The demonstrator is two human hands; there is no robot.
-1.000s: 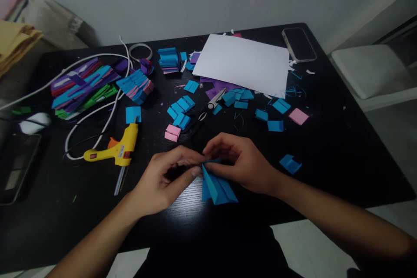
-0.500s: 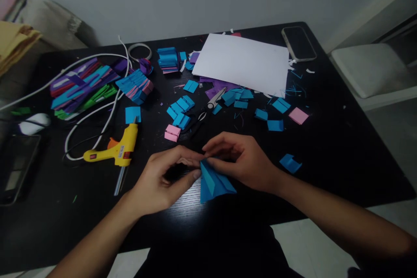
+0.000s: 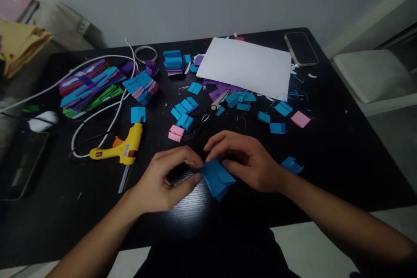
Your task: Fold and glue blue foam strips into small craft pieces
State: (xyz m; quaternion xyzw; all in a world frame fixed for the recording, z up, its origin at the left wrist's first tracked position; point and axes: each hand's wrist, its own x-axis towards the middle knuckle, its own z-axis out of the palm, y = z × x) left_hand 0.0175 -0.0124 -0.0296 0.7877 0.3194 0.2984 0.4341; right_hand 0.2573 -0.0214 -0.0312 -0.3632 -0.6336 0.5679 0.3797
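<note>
A folded blue paper piece (image 3: 217, 179) is held over the front of the black table, one of its flaps tilted up. My left hand (image 3: 169, 178) pinches its left corner between thumb and forefinger. At the paper's upper edge, the curled fingers and thumb of my right hand (image 3: 244, 160) close on it; the exact contact is partly hidden. Beyond my hands lie folded blue paper pieces (image 3: 185, 107), a folded pink piece (image 3: 176, 133) and dark-handled scissors (image 3: 211, 110). To the left rests a yellow hot glue gun (image 3: 125, 147), its nozzle on a blue paper square (image 3: 137, 114).
White paper sheets (image 3: 244, 65) and a phone (image 3: 301, 48) lie at the back right. Bundled coloured paper strips (image 3: 91, 87), a white cable (image 3: 76, 134), a mouse (image 3: 43, 121) and another phone (image 3: 24, 165) occupy the left. Blue offcuts (image 3: 296, 93) litter the right.
The blue paper has turned between my hands, so a broad flat face shows instead of its pointed folds. The whole view has shifted slightly. Both hands stay around the paper.
</note>
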